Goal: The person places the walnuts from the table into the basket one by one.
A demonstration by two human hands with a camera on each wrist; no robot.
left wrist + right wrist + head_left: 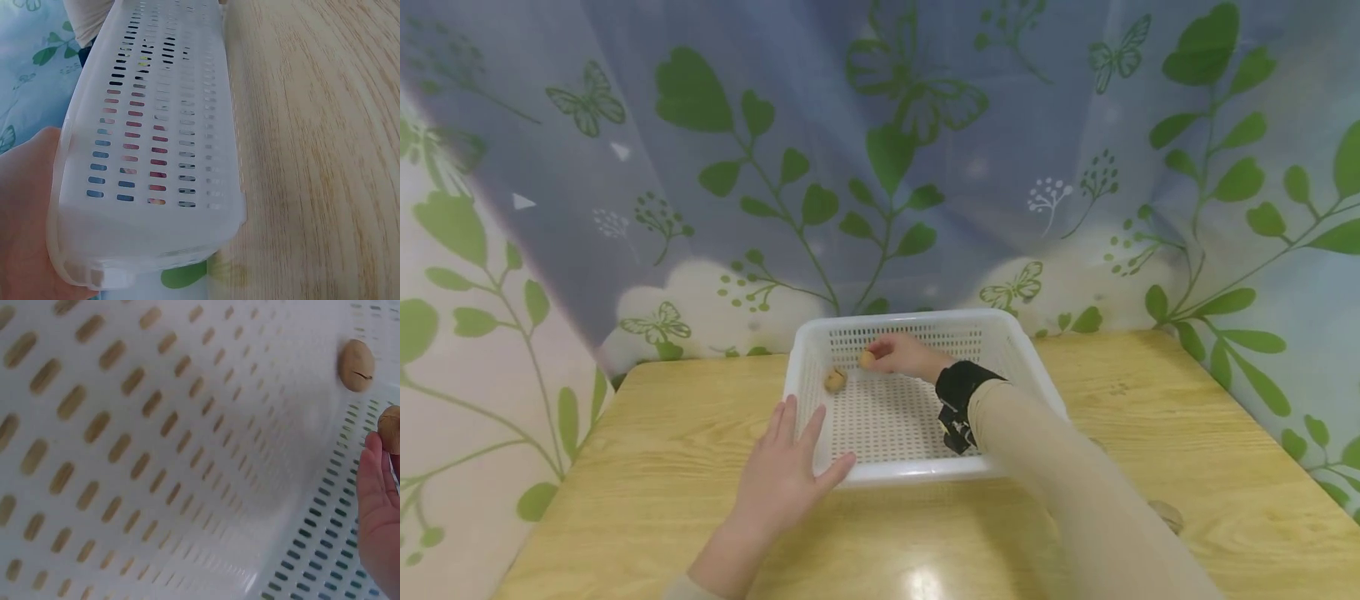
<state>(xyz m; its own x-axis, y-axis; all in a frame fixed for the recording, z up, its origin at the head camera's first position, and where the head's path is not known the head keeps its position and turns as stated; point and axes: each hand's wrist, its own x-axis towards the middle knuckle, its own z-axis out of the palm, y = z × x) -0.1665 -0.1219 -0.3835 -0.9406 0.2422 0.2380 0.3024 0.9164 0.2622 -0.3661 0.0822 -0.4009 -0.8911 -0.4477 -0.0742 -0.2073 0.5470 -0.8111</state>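
Note:
A white slotted plastic basket (917,472) sits on the wooden table. Inside it, my right hand (904,356) pinches a walnut (867,359) between fingertips and thumb, near the back left. Another walnut (835,380), with a dark crack showing in the right wrist view (357,365), lies on the basket floor by the left wall. My left hand (786,467) rests at the basket's front left corner with fingers spread and straight over the rim. In the left wrist view, part of the left hand (25,212) shows beside the basket's slotted wall (156,231).
On the wooden table (647,475), a brown roundish thing (1167,516) lies to the right, partly behind my right sleeve (1060,483). A patterned cloth (820,150) with green leaves and butterflies hangs behind the table. A black strap with a camera (958,404) circles my right wrist.

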